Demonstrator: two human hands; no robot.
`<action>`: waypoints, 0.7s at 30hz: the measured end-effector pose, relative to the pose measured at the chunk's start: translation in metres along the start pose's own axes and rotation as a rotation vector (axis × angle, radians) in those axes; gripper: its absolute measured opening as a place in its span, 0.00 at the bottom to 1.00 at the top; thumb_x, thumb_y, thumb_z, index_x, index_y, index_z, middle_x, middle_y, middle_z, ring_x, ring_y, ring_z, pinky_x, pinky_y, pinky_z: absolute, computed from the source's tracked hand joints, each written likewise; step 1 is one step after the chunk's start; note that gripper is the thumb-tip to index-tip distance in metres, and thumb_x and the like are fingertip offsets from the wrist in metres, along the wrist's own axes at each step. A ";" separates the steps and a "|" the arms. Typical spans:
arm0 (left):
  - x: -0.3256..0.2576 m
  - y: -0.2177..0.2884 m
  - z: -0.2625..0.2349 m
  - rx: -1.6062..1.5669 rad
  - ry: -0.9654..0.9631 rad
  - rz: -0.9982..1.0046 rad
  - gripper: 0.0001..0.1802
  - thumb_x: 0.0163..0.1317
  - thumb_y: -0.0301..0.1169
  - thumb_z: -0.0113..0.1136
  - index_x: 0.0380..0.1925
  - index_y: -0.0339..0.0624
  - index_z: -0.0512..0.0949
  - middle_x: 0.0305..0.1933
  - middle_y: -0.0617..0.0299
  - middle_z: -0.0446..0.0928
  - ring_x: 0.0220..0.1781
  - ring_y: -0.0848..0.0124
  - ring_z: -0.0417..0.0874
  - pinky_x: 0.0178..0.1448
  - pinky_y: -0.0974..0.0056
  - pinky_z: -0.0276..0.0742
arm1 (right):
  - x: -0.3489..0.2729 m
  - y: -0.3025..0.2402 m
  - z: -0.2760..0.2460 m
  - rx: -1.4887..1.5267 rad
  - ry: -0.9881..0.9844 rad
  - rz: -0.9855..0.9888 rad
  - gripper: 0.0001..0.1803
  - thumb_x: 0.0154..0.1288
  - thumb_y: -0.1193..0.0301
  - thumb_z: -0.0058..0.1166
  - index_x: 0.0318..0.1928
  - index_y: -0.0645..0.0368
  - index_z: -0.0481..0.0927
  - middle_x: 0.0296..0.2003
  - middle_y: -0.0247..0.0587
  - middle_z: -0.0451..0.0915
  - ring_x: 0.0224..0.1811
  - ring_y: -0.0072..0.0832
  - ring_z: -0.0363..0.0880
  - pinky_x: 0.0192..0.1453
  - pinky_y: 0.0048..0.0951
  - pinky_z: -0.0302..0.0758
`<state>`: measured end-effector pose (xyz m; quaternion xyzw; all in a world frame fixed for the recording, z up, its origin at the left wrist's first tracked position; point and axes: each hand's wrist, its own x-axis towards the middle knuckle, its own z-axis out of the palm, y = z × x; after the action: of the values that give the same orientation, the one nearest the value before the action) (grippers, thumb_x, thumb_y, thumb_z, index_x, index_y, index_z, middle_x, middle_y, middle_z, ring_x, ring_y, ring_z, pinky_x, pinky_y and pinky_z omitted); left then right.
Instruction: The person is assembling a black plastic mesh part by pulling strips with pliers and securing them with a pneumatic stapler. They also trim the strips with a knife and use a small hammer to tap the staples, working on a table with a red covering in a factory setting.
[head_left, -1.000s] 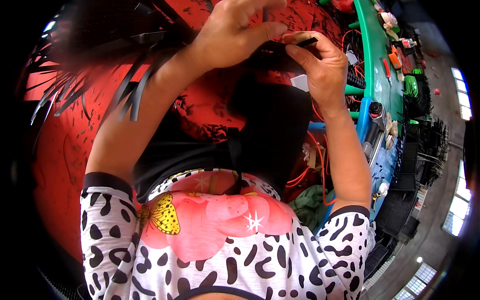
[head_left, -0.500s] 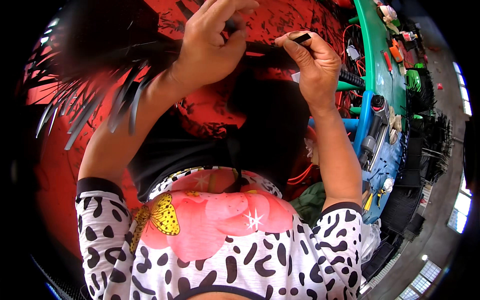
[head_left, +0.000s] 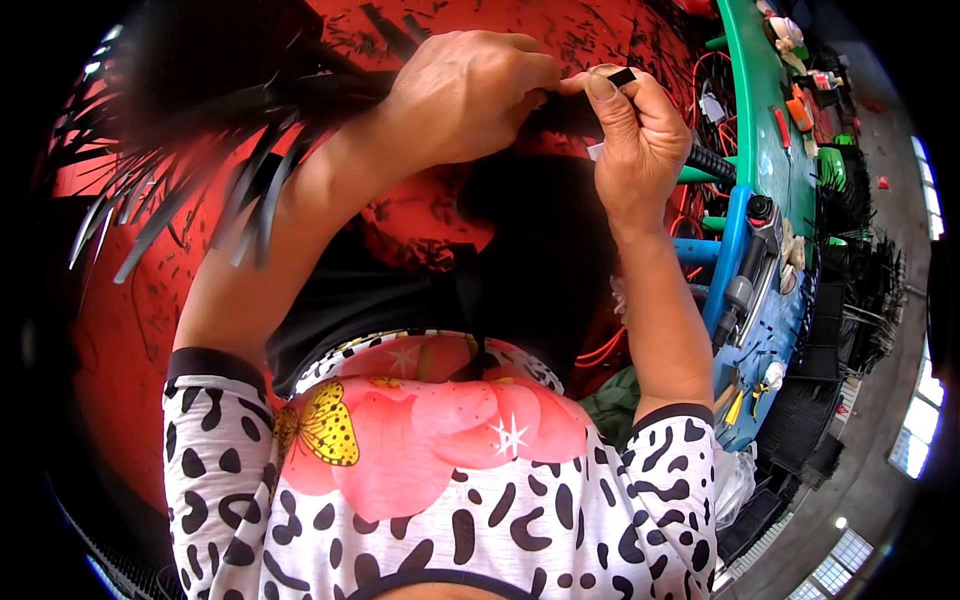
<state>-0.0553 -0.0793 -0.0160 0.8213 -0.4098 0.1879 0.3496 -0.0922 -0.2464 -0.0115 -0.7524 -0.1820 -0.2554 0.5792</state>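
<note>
My left hand (head_left: 465, 95) is closed around a thick bundle of black flat strips (head_left: 200, 170), whose loose ends fan out toward the left over a red surface (head_left: 120, 340). Right beside it, my right hand (head_left: 630, 130) pinches one thin black strip end (head_left: 622, 77) between thumb and forefinger, at the point where both hands meet. A black ribbed tube (head_left: 712, 162) pokes out below my right hand; whether the hand holds it is unclear. My forearms rise from a white, black-spotted top with a pink flower and a yellow butterfly.
Small black offcuts litter the red surface. At the right stand a green bench (head_left: 765, 130) with small objects, a blue frame (head_left: 735, 250) carrying a grey tool (head_left: 745, 285), orange cables (head_left: 605, 350), and black crates (head_left: 850, 300) on a grey floor.
Both hands have shifted slightly right and down in view, staying together on the strips. The fanned strip ends at the left have swung lower.
</note>
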 end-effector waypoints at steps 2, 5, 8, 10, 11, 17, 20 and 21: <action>-0.001 -0.002 0.000 -0.010 -0.001 -0.008 0.10 0.49 0.25 0.63 0.33 0.39 0.79 0.33 0.57 0.78 0.36 0.55 0.80 0.37 0.57 0.76 | -0.004 -0.003 0.003 -0.039 0.011 -0.009 0.07 0.65 0.73 0.57 0.30 0.63 0.77 0.19 0.25 0.73 0.23 0.11 0.63 0.28 0.16 0.63; 0.000 -0.003 0.002 0.028 0.030 0.000 0.09 0.49 0.25 0.63 0.33 0.39 0.79 0.32 0.56 0.77 0.36 0.55 0.80 0.36 0.57 0.76 | -0.011 -0.002 0.004 -0.074 0.040 -0.029 0.06 0.65 0.74 0.57 0.31 0.64 0.76 0.21 0.27 0.75 0.23 0.12 0.65 0.29 0.16 0.65; 0.000 0.001 -0.001 0.091 -0.044 -0.059 0.09 0.49 0.25 0.63 0.33 0.39 0.78 0.32 0.56 0.77 0.35 0.55 0.80 0.36 0.57 0.76 | -0.009 0.000 0.007 -0.017 0.058 -0.040 0.06 0.65 0.75 0.56 0.31 0.64 0.76 0.21 0.29 0.76 0.23 0.12 0.66 0.29 0.17 0.66; 0.002 0.008 0.000 0.107 -0.094 -0.071 0.10 0.49 0.26 0.63 0.33 0.40 0.78 0.33 0.56 0.77 0.34 0.53 0.79 0.36 0.56 0.76 | -0.006 -0.001 0.004 0.011 0.079 -0.042 0.06 0.65 0.76 0.56 0.31 0.65 0.76 0.21 0.30 0.76 0.24 0.12 0.67 0.29 0.17 0.66; 0.004 0.009 0.003 0.092 -0.097 -0.054 0.10 0.49 0.26 0.63 0.33 0.40 0.78 0.33 0.56 0.77 0.34 0.53 0.79 0.36 0.56 0.76 | -0.004 -0.004 -0.001 0.004 0.070 -0.022 0.06 0.65 0.76 0.55 0.31 0.64 0.76 0.21 0.30 0.76 0.24 0.12 0.68 0.29 0.17 0.67; -0.001 -0.009 -0.006 0.012 -0.067 -0.043 0.10 0.51 0.21 0.60 0.36 0.38 0.79 0.34 0.54 0.76 0.34 0.54 0.79 0.37 0.60 0.75 | -0.003 0.000 -0.007 -0.186 0.060 -0.012 0.08 0.55 0.74 0.62 0.34 0.61 0.79 0.29 0.43 0.80 0.32 0.34 0.81 0.34 0.29 0.75; 0.004 -0.013 -0.001 0.045 -0.027 0.035 0.07 0.54 0.20 0.60 0.34 0.36 0.78 0.34 0.54 0.76 0.34 0.57 0.80 0.38 0.63 0.74 | -0.029 -0.001 -0.067 -0.307 0.157 -0.108 0.12 0.54 0.73 0.63 0.40 0.60 0.78 0.29 0.41 0.79 0.31 0.32 0.81 0.34 0.28 0.76; 0.008 -0.010 0.000 0.039 -0.003 0.056 0.07 0.54 0.25 0.60 0.34 0.40 0.78 0.35 0.54 0.77 0.36 0.53 0.79 0.39 0.57 0.75 | -0.042 -0.010 -0.098 -0.451 0.188 -0.061 0.12 0.55 0.73 0.62 0.41 0.60 0.78 0.29 0.40 0.79 0.31 0.29 0.80 0.34 0.28 0.76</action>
<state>-0.0422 -0.0793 -0.0159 0.8163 -0.4295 0.2044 0.3277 -0.1487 -0.3378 -0.0098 -0.8298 -0.0887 -0.3758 0.4029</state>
